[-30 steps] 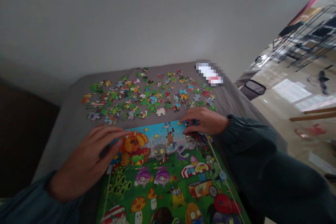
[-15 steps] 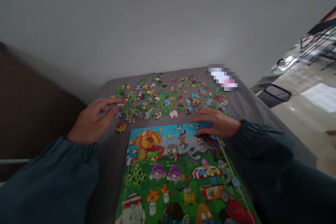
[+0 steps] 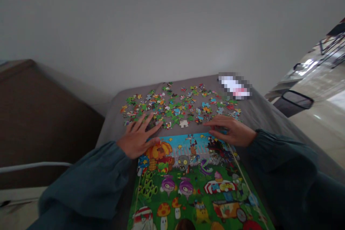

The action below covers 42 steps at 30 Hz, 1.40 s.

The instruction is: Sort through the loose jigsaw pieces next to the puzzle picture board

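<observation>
My left hand (image 3: 140, 135) is spread with its fingers apart, over the near left edge of a heap of loose jigsaw pieces (image 3: 176, 111). Its thumb lies over the top left corner of a colourful cartoon picture board (image 3: 194, 179), by the printed pumpkin. At the board's top right edge rests my right hand (image 3: 229, 130), fingers stretched to the left and thumb apart from them; I see nothing between them. A pale blank-looking jigsaw piece (image 3: 184, 124) lies between the two hands, just beyond the board.
A grey cloth (image 3: 110, 129) covers the table, which stands against a pale wall (image 3: 167, 25). A phone-like thing, blurred out (image 3: 235, 86), lies at the far right corner. Left is a brown panel (image 3: 40, 122); right, below table height, a dark mesh bin (image 3: 296, 100).
My left hand has moved right, from the pieces' left side to the board's corner, and its fingers have spread. The right hand stays at the board's top edge. The view has shifted slightly.
</observation>
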Each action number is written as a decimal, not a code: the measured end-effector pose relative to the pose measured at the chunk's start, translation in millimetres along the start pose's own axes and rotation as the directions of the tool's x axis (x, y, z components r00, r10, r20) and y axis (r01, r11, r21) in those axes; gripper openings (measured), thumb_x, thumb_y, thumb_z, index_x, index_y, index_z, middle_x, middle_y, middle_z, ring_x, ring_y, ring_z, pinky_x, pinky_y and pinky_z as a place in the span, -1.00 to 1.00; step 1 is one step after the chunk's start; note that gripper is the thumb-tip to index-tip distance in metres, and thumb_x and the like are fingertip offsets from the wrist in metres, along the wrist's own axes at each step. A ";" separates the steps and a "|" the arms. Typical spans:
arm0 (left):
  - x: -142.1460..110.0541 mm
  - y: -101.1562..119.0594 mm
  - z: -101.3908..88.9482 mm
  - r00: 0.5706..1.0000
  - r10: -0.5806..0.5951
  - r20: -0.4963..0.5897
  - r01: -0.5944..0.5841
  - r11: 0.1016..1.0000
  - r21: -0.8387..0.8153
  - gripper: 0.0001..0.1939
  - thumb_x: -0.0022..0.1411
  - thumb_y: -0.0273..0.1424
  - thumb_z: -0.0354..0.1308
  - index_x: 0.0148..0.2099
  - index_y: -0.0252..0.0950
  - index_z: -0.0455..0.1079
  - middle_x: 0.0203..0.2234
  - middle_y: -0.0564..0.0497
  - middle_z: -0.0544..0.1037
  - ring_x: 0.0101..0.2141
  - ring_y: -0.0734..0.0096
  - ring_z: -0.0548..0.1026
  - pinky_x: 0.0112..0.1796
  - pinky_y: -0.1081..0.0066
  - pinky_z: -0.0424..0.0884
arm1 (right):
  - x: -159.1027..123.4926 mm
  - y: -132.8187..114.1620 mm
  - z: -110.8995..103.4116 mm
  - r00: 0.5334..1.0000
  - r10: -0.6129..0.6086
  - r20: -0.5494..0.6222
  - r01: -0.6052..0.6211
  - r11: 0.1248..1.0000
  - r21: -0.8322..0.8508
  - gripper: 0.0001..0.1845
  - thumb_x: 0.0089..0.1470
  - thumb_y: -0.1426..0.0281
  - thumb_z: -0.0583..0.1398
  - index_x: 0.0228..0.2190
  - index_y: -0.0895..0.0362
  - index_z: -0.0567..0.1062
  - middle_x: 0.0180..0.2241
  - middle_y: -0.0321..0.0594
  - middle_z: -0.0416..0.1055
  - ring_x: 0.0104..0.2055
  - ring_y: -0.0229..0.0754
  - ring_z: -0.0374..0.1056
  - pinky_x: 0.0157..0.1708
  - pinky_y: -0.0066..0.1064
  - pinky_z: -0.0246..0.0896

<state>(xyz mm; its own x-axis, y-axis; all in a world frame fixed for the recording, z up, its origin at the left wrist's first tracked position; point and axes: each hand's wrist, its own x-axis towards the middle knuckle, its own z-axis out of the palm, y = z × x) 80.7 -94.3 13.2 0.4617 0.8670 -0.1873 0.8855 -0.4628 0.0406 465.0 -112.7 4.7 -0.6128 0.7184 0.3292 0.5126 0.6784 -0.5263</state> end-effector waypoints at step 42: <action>41.9 41.2 4.3 0.966 0.128 -0.224 -0.135 0.991 -0.017 -0.36 0.56 -0.02 -0.34 0.49 -0.17 0.12 0.45 -0.07 0.22 0.42 0.09 0.16 0.32 -0.08 0.12 | 4.5 5.4 8.3 0.999 0.026 0.046 -0.026 1.000 0.002 -0.69 0.40 0.38 0.10 -0.04 0.12 0.63 -0.24 -0.12 0.62 -0.25 -0.22 0.50 -0.15 -0.32 0.44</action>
<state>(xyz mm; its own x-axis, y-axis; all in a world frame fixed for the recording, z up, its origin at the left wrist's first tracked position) 136.3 -77.9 2.9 0.5710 0.8197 0.0443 0.8157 -0.5727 0.0822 460.0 -107.1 -3.2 -0.6263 0.7280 0.2789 0.5269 0.6590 -0.5367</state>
